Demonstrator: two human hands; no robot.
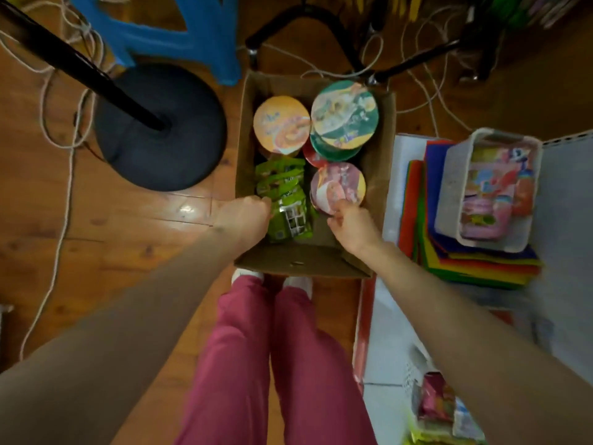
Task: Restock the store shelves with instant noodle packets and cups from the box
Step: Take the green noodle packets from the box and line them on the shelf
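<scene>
An open cardboard box [308, 263] stands on the wooden floor at my feet. Inside it are an orange-lidded noodle cup [281, 124], a green-lidded cup [343, 112], a pink-lidded cup [337, 184] and several green noodle packets [285, 200]. My left hand [245, 216] reaches over the box's left wall and its curled fingers touch the left edge of the nearest green packet. My right hand [353, 224] is inside the box, its fingers at the near rim of the pink-lidded cup; the grip itself is hidden.
A white shelf [564, 194] on the right holds stacked coloured sheets [481, 268] and a white basket [491, 187] of packets. A black stand base [160, 126], a blue stool [179, 33], black chair legs and loose cords surround the box on the floor.
</scene>
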